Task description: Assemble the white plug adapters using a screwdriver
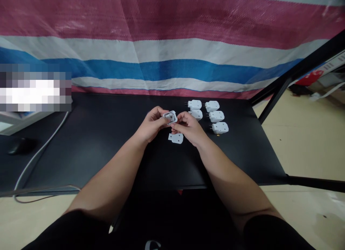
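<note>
Open white housing (pixel 174 115) between two hands, above a black table; interior work appears in hand.
Largest first: a striped sheet (pixel 172 23) behind the black table (pixel 81 145); then the left hand (pixel 151 126), pinching the housing, its thumb at the cavity, and the right hand (pixel 190 129), fingers curled at the housing's right edge; whether they grip a small part, cannot tell. Five white units (pixel 221 127) lie to the right, thin pins visible on several; a flat white cover (pixel 176 138) lies just below the hands. Smallest: a brass-coloured piece (pixel 218 135) beside the nearest unit. Judgement: the next move calls for a steady left pinch, cavity exposed, and fine right-fingertip control.
</note>
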`<state>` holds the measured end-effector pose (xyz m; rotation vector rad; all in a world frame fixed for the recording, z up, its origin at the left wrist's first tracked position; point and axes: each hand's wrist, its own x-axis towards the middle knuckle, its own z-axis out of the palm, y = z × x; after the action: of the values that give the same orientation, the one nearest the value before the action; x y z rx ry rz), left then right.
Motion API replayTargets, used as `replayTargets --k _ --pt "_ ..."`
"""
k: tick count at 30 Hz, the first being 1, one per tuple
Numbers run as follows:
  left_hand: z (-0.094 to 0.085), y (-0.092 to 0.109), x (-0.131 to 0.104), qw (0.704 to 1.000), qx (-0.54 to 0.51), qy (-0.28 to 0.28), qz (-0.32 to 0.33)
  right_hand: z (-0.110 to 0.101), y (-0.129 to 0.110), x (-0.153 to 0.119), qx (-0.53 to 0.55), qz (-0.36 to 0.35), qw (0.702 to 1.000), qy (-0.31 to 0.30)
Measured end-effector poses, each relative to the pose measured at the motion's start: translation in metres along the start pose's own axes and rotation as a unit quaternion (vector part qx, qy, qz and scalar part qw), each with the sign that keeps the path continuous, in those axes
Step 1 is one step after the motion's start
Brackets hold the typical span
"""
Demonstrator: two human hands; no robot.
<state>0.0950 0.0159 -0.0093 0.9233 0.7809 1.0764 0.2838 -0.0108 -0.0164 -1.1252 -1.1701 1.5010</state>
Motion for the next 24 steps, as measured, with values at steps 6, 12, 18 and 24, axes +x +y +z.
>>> replayTargets --k 6,12,18,24 --pt "-0.0003 -0.0013 0.0014 0.999 0.018 0.009 0.026 -0.0009 0.0025 0.0034 -0.037 -0.056 0.997 0.032" --pt "-0.0016 -0.0045 0.0026 0.998 0.030 0.010 0.053 0.0006 -0.0050 -0.0003 -0.068 -0.073 0.992 0.072" --pt "-0.0027 -0.0047 0.0026 0.996 0.047 -0.008 0.080 -0.0037 -0.0042 0.0004 -0.084 -0.133 0.985 0.073" --pt "-0.0050 -0.0049 0.0018 0.991 0.077 -0.028 0.102 -0.0048 -0.0042 -0.0010 -0.118 -0.173 0.973 0.095"
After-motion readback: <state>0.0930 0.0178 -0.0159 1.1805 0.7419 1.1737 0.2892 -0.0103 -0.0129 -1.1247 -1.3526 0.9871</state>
